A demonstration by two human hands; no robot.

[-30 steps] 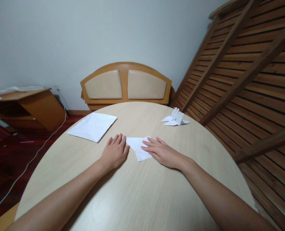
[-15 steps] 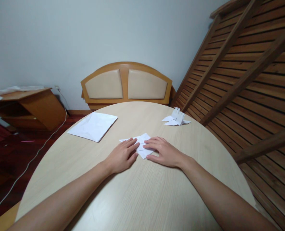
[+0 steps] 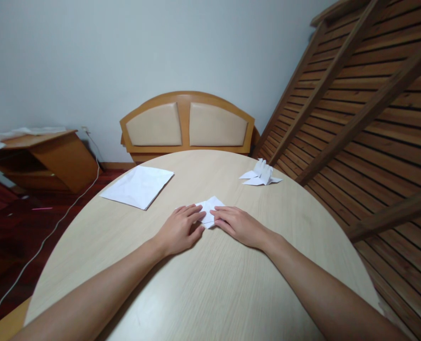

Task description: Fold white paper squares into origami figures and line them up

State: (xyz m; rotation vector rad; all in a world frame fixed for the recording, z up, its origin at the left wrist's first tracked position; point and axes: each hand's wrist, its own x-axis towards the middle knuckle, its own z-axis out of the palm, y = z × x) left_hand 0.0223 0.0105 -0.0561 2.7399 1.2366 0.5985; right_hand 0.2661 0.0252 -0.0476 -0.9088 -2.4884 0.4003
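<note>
A small sheet of folded white paper [image 3: 209, 208] lies on the round table [image 3: 210, 289], partly covered by my fingers. My left hand [image 3: 182, 228] rests over its left side, fingers stretched out across the paper and the thumb apart at the lower edge. At its right side, my right hand [image 3: 241, 224] has the fingertips and thumb drawn close together on the paper's lower right edge. The folds under both hands are partly hidden.
A stack of white paper [image 3: 139, 186] lies at the table's left. Several folded paper cranes [image 3: 261, 173] sit clustered at the back right. Beyond are a padded headboard [image 3: 187, 122], a wooden cabinet [image 3: 59, 158], a white cable [image 3: 50, 229] and a slatted wooden frame [image 3: 366, 123].
My right hand's fingers have come closer together, and the paper's lower corner has turned up a little. The left hand stays nearly still.
</note>
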